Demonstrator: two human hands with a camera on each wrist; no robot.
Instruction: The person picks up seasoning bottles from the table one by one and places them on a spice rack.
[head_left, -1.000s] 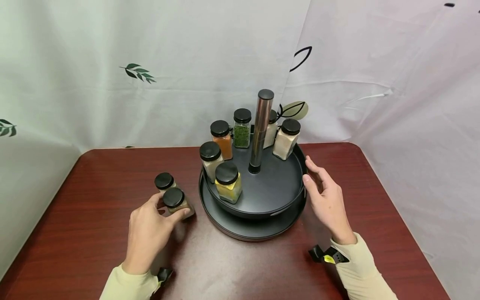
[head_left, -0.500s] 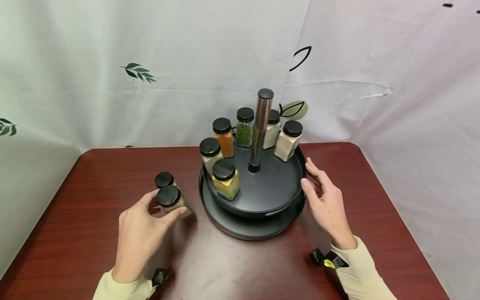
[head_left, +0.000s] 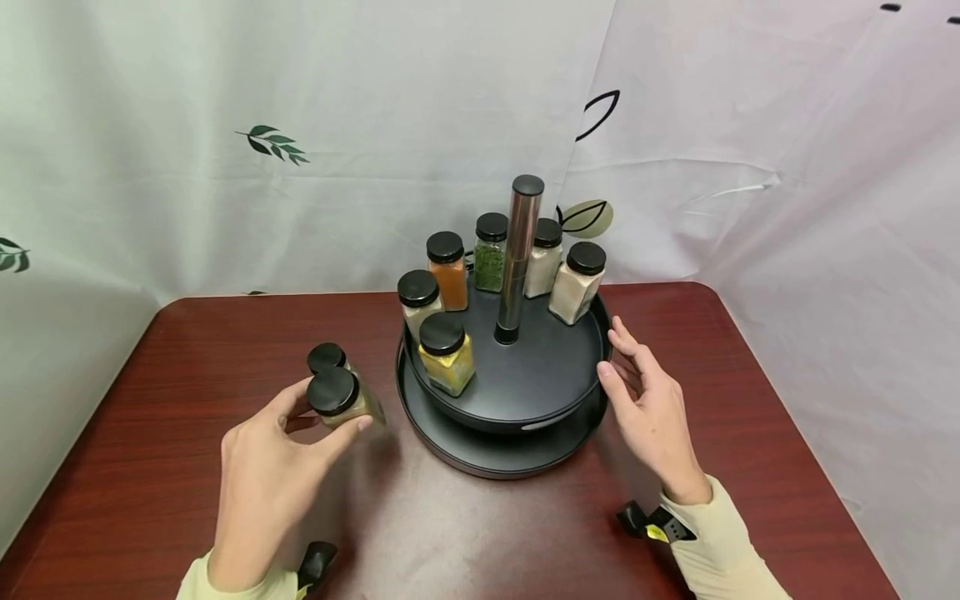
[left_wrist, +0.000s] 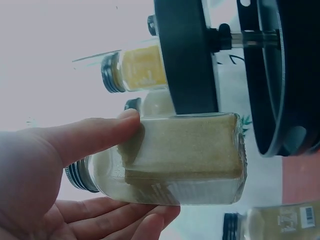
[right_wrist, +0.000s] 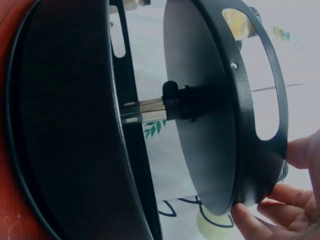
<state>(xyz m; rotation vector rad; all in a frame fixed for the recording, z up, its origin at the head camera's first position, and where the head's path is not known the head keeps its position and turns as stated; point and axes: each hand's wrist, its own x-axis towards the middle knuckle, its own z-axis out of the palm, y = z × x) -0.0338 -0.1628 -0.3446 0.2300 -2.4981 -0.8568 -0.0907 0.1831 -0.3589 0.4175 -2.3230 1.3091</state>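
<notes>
My left hand (head_left: 273, 475) pinches a spice jar (head_left: 348, 400) between thumb and fingers, left of a black two-tier lazy Susan (head_left: 536, 383). In the left wrist view this jar (left_wrist: 185, 155) is clear glass with a black lid, most of it filled with beige powder. A second black-lidded jar (head_left: 327, 357) stands just behind it on the table, partly covered. With thumb and fingers, my right hand (head_left: 652, 408) holds the upper tier's rim at the right. Close to the front left of that tier sits a jar of yellow spice (head_left: 447, 367).
More jars stand around the upper tier: orange powder (head_left: 452, 285), green herbs (head_left: 490, 267), and several pale powders, one of them at the right (head_left: 573, 296). A metal post (head_left: 517, 267) rises from its middle. White patterned curtains (head_left: 375, 150) hang behind the dark red table (head_left: 225, 350).
The left hand's jar has risen slightly and shifted left. The upper tier has turned a little clockwise, taking its jars along. The right hand has slid slightly down along with the rim.
</notes>
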